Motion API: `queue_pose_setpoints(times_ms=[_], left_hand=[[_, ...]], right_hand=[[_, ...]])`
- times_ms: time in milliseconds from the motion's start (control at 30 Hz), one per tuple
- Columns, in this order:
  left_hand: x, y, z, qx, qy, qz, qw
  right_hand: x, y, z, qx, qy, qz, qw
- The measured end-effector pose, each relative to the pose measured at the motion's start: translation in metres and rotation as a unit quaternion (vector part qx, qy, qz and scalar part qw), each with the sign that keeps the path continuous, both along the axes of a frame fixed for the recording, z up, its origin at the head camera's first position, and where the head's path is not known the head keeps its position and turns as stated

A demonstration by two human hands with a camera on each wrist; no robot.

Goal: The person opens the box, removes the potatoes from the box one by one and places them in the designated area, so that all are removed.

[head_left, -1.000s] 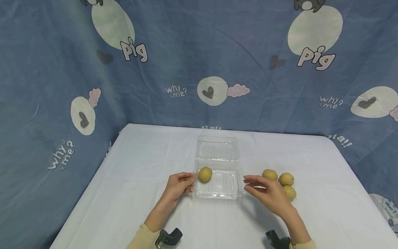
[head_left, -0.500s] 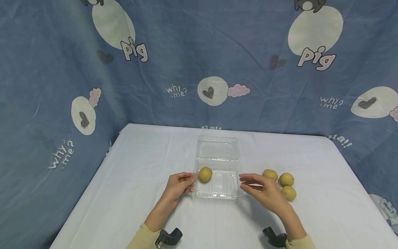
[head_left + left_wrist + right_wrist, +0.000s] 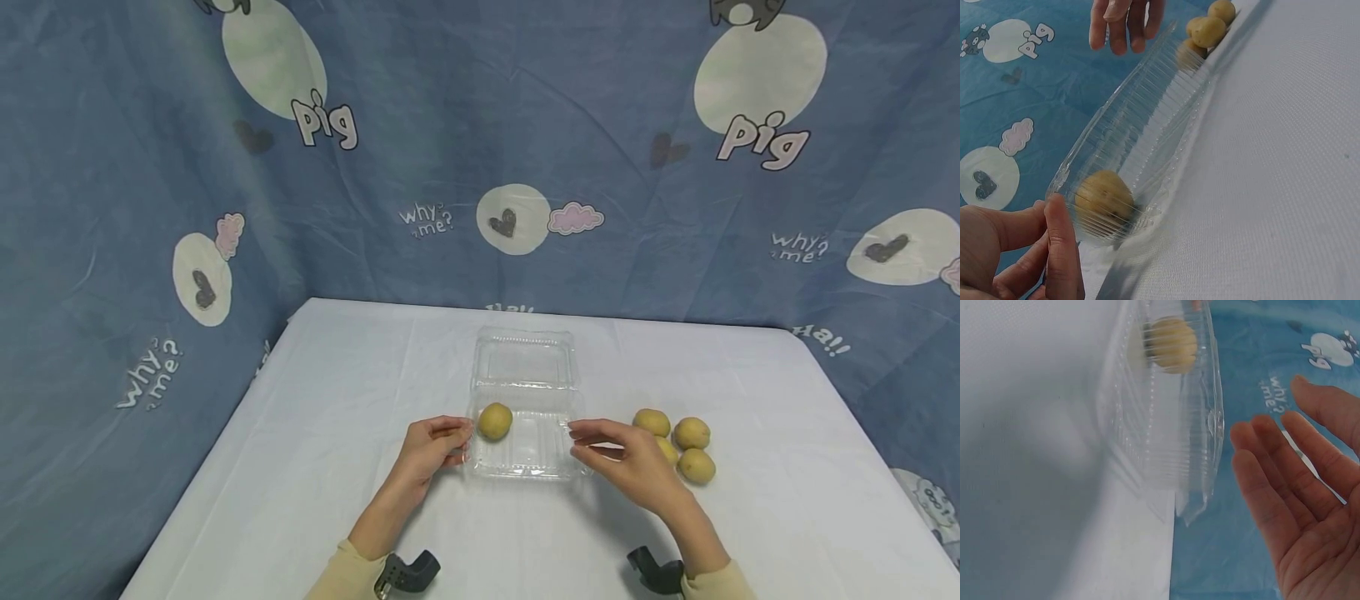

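A clear plastic clamshell box [image 3: 536, 450] lies with its lid [image 3: 525, 360] folded back on the table. One potato [image 3: 495, 422] sits at the left end of its base; the left wrist view shows this potato [image 3: 1105, 199] through the ribbed wall. My left hand [image 3: 429, 454] pinches the left rim between thumb and fingers. Over the right rim hovers my right hand [image 3: 626, 462], its fingers extended and nothing in them. In the right wrist view that hand [image 3: 1310, 494] is apart from the box wall [image 3: 1210, 425].
Several more potatoes [image 3: 692, 432] lie in a cluster to the right of the box, partly behind my right hand. A white cloth [image 3: 360, 375] covers the table. A blue printed curtain [image 3: 420, 125] hangs behind its far edge and left side.
My right hand has shifted left toward the right rim of the box, uncovering more of the potato cluster. The left hand, box and potato inside have stayed in place.
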State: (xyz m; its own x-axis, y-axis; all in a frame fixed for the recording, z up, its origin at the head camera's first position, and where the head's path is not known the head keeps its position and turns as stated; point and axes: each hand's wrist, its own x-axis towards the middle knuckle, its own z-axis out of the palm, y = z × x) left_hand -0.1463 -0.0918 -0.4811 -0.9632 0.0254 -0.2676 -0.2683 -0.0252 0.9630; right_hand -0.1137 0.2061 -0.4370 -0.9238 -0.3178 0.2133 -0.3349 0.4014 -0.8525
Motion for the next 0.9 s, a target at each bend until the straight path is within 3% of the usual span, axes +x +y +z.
queue_pose_setpoints(times_ms=[333,433,900], left_hand=[[0.0,0.0,0.002,-0.001,-0.004,0.0,1.0],[0.001,0.0,0.004,-0.001,-0.004,0.0,1.0],[-0.002,-0.001,0.002,0.002,-0.005,0.001,1.0]], right_hand=[[0.0,-0.011,0.009,0.009,-0.004,0.015,0.9998],[-0.005,-0.01,0.0,0.011,-0.004,0.02,0.9997],[-0.013,-0.019,-0.005,0.01,-0.013,0.026,0.9995]])
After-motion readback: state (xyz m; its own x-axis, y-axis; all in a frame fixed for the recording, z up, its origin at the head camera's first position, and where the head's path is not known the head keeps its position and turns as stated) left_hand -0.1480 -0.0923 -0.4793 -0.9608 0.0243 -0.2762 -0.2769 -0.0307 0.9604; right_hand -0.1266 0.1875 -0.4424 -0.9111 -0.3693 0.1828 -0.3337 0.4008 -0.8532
